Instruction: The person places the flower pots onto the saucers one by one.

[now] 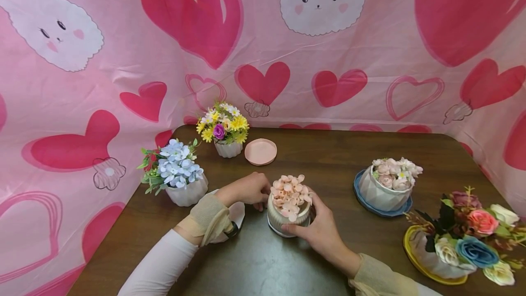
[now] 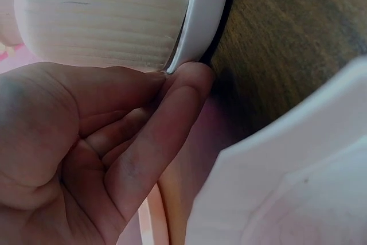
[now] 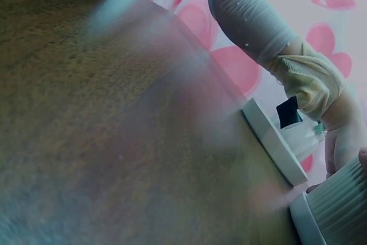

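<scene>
A ribbed white pot (image 1: 287,217) of pale pink flowers (image 1: 290,194) stands on a white saucer (image 2: 207,10) at the middle of the dark wooden table (image 1: 328,159). My right hand (image 1: 305,224) grips the pot's front right side. My left hand (image 1: 260,198) is at the pot's left; in the left wrist view its curled fingertips (image 2: 186,78) press under the saucer's rim, below the ribbed wall (image 2: 103,15). A second, bare white saucer (image 1: 238,212) (image 2: 298,187) (image 3: 274,142) lies under my left wrist. The right wrist view shows the pot's base (image 3: 335,207) and my left forearm (image 3: 252,21).
A blue-flower pot (image 1: 181,175) and a yellow-flower pot (image 1: 223,131) stand at the left, with a pink saucer (image 1: 260,151) beside them. At the right are a white pot on a blue saucer (image 1: 386,186) and a tipped bouquet pot on a yellow saucer (image 1: 456,245). Pink heart cloth (image 1: 263,35) surrounds the table.
</scene>
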`<move>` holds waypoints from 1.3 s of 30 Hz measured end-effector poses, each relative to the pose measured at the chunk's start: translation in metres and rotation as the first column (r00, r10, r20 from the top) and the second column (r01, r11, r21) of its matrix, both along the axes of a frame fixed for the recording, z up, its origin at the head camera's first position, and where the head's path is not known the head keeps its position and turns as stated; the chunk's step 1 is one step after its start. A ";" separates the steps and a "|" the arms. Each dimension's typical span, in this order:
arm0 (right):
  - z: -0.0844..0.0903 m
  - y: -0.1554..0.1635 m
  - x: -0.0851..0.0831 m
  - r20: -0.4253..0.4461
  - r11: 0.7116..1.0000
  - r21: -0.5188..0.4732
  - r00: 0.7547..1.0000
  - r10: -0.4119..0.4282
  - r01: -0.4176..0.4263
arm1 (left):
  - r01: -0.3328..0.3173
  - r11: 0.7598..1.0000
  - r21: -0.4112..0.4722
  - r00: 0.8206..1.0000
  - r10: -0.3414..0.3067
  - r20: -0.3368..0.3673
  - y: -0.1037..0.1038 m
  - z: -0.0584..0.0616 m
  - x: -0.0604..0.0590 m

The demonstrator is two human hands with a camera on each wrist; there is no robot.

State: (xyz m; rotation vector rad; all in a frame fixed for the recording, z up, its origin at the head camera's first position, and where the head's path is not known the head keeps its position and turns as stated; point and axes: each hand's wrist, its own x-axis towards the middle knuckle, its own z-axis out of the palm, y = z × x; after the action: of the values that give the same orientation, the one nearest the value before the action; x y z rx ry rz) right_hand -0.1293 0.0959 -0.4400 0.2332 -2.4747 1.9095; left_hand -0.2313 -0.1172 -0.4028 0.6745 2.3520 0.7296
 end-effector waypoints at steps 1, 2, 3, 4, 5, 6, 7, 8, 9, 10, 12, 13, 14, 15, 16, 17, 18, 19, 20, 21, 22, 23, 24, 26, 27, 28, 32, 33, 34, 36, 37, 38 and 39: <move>0.000 0.000 0.000 0.001 1.000 0.000 1.000 0.000 0.000 | 0.003 1.000 0.002 1.000 -0.003 0.002 0.000 0.000 0.000; -0.001 0.000 0.000 0.002 1.000 0.001 1.000 0.000 0.000 | 0.006 1.000 0.001 1.000 -0.006 0.003 0.000 0.000 0.000; -0.001 0.000 0.000 0.003 1.000 0.001 1.000 0.001 -0.001 | 0.009 1.000 0.001 1.000 -0.009 0.005 -0.001 0.000 -0.001; -0.001 0.000 0.001 0.008 1.000 0.000 1.000 0.001 -0.001 | 0.013 1.000 0.001 1.000 -0.013 0.006 -0.001 0.000 -0.001; -0.001 0.000 0.001 0.008 1.000 0.001 1.000 0.001 -0.001 | 0.018 1.000 0.000 1.000 -0.018 0.005 -0.001 0.000 -0.001; -0.001 0.000 0.001 0.007 1.000 0.000 1.000 0.003 -0.003 | 0.022 1.000 0.000 1.000 -0.022 0.005 -0.001 0.000 -0.001; -0.002 0.001 0.001 0.006 1.000 -0.002 1.000 0.004 -0.004 | 0.025 1.000 0.000 1.000 -0.025 0.005 -0.001 0.000 -0.001; -0.002 0.001 0.001 0.005 1.000 -0.002 1.000 0.005 -0.005 | 0.028 1.000 -0.001 1.000 -0.028 0.004 -0.001 0.000 -0.002; -0.002 0.001 0.001 0.002 1.000 -0.002 1.000 0.003 -0.003 | 0.030 1.000 -0.001 1.000 -0.030 0.005 -0.001 0.000 -0.002; -0.002 0.001 0.001 -0.001 1.000 -0.001 1.000 0.003 -0.003 | 0.033 0.999 -0.002 0.999 -0.033 0.004 -0.002 0.000 -0.002; -0.002 0.001 0.001 -0.008 1.000 -0.002 1.000 0.004 -0.004 | 0.033 0.999 0.000 0.999 -0.033 0.007 -0.002 -0.001 -0.002; -0.003 0.001 0.001 -0.009 1.000 -0.003 1.000 0.002 -0.002 | 0.032 0.999 0.001 0.999 -0.032 0.008 -0.002 -0.001 -0.003; -0.003 0.001 0.001 -0.008 1.000 -0.006 1.000 0.002 -0.003 | 0.033 0.999 0.001 0.999 -0.033 0.008 -0.002 -0.001 -0.003; -0.003 0.001 0.001 -0.007 1.000 -0.010 1.000 0.003 -0.003 | 0.032 0.999 0.001 0.999 -0.032 0.009 -0.002 -0.001 -0.003; -0.003 0.001 0.001 -0.008 1.000 -0.013 1.000 0.005 -0.005 | 0.031 1.000 0.001 0.999 -0.031 0.011 -0.002 -0.001 -0.003; -0.003 0.001 0.001 -0.009 1.000 -0.017 1.000 0.006 -0.006 | 0.030 1.000 0.003 0.999 -0.030 0.013 -0.002 -0.001 -0.003; -0.004 0.002 0.001 -0.010 1.000 -0.019 1.000 0.006 -0.006 | 0.030 1.000 0.002 0.999 -0.030 0.014 -0.002 -0.001 -0.003; -0.004 0.002 0.001 -0.012 1.000 -0.022 1.000 0.006 -0.007 | 0.031 1.000 0.003 0.999 -0.031 0.015 -0.001 -0.001 -0.003; -0.004 0.002 0.001 -0.014 1.000 -0.022 1.000 0.007 -0.007 | 0.031 1.000 0.003 0.999 -0.031 0.015 -0.001 -0.001 -0.002; -0.004 0.002 0.001 -0.017 1.000 -0.021 1.000 0.006 -0.007 | 0.031 1.000 0.005 0.999 -0.031 0.016 -0.001 -0.001 -0.002; -0.004 0.002 0.001 -0.018 1.000 -0.020 1.000 0.006 -0.006 | 0.031 0.999 0.007 0.999 -0.031 0.016 -0.001 -0.001 -0.002; -0.004 0.002 0.002 -0.018 1.000 -0.021 1.000 0.006 -0.006 | 0.032 0.999 0.009 0.999 -0.032 0.016 -0.001 -0.001 -0.002; -0.005 0.002 0.002 -0.019 1.000 -0.019 1.000 0.007 -0.007 | 0.033 0.999 0.012 0.999 -0.033 0.015 -0.001 -0.001 -0.001; -0.005 0.003 0.002 -0.018 1.000 -0.011 1.000 0.007 -0.008 | 0.031 0.999 0.020 0.999 -0.031 0.020 -0.001 -0.001 -0.001; -0.005 0.003 0.002 -0.016 1.000 -0.006 1.000 0.009 -0.009 | 0.028 0.999 0.025 0.999 -0.029 0.025 -0.001 -0.001 -0.001; -0.005 0.003 0.002 -0.014 1.000 0.000 1.000 0.011 -0.011 | 0.028 0.999 0.029 0.999 -0.029 0.025 -0.001 -0.002 -0.001; -0.006 0.003 0.002 -0.023 0.999 0.050 1.000 0.007 -0.006 | 0.023 0.999 0.040 0.999 -0.024 0.031 -0.001 -0.002 0.000; -0.006 0.003 0.002 -0.021 0.998 0.058 1.000 0.007 -0.005 | 0.022 0.999 0.040 0.999 -0.024 0.031 0.000 -0.002 0.001; -0.006 0.003 0.002 -0.023 0.998 0.063 1.000 0.005 -0.003 | 0.021 0.999 0.039 0.999 -0.022 0.029 0.000 -0.002 0.001; -0.006 0.003 0.001 -0.025 0.998 0.069 1.000 0.004 -0.002 | 0.017 0.999 0.038 0.999 -0.018 0.032 0.000 -0.002 0.001; -0.006 0.003 0.001 -0.026 0.998 0.068 1.000 0.005 -0.004 | 0.015 0.999 0.036 0.999 -0.016 0.032 0.000 -0.001 0.001; -0.006 0.003 0.001 -0.025 0.998 0.067 1.000 0.008 -0.006 | 0.012 0.999 0.035 0.999 -0.014 0.032 0.000 -0.001 0.001; -0.006 0.003 0.000 -0.024 0.998 0.066 1.000 0.008 -0.006 | 0.011 0.999 0.035 0.999 -0.012 0.033 0.000 -0.001 0.001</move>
State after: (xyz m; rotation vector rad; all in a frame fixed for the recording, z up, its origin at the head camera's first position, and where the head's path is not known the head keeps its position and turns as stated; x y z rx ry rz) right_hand -0.1289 0.0987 -0.4459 0.2648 -2.5272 1.8181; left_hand -0.2305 -0.1174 -0.4035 0.6847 2.3086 0.7727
